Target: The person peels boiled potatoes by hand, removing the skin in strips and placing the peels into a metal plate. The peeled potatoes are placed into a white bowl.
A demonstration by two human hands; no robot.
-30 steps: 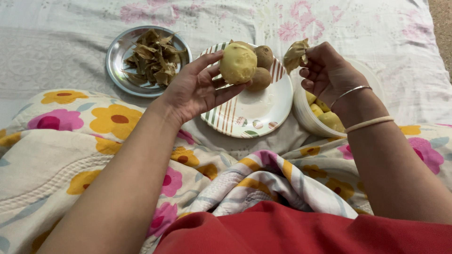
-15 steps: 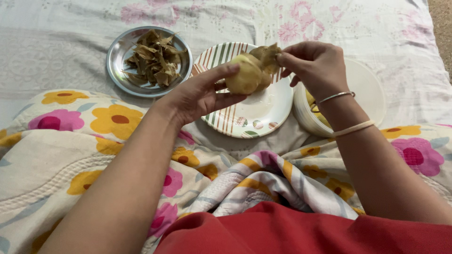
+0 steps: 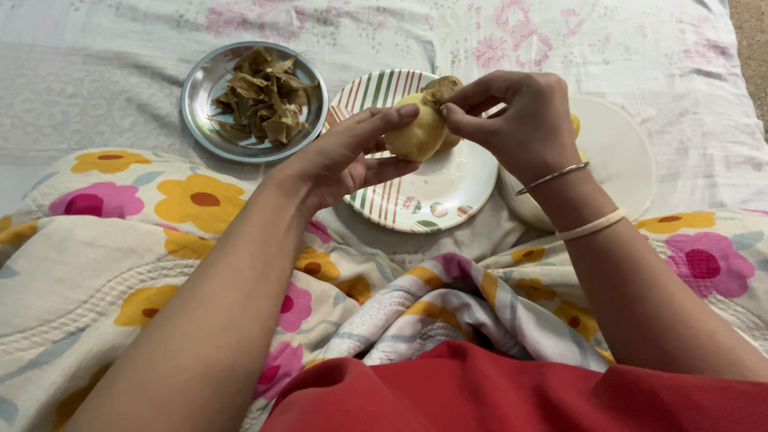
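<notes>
Head view: left hand (image 3: 340, 156) cradles boiled potato (image 3: 416, 132) on curled fingers above striped plate (image 3: 436, 196); right hand (image 3: 520, 120) pinches its brown skin (image 3: 440, 90). Steel plate of peels (image 3: 260, 96) far left; white bowl (image 3: 616, 152) right, near bed edge.

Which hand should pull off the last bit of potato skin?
Probably the right hand: its fingertips already pinch the brown skin at the top of the potato, while the left hand cradles the potato over the striped plate.
</notes>
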